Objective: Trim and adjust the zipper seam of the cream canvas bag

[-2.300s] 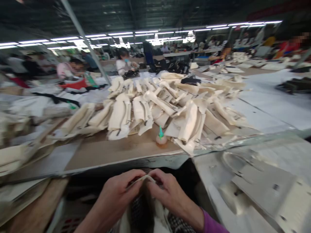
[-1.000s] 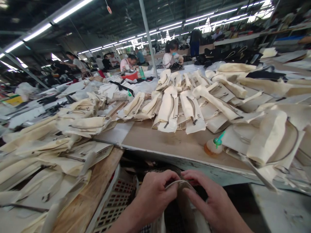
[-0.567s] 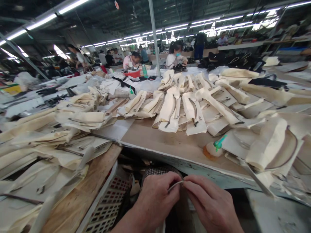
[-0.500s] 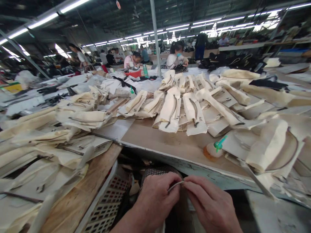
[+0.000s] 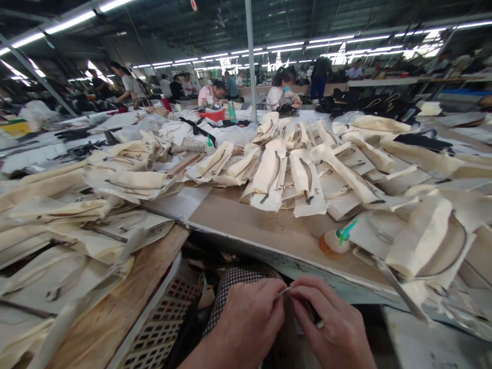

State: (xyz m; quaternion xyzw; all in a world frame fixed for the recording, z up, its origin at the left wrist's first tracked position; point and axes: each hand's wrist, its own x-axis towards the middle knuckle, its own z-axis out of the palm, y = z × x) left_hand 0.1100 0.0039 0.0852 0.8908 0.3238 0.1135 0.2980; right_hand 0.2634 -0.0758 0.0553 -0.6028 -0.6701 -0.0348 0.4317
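While the view drifts slightly, both hands stay pinched together on a thin pale strip (image 5: 283,292) at 6 o'clock below the table (image 5: 246,220): left hand (image 5: 246,320), then right hand (image 5: 333,328); glue bottle (image 5: 335,240) at 2 o'clock.

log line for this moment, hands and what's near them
left hand: pinching strip | right hand: pinching strip | under hands: checked fabric | bench: glue bottle, cream pieces
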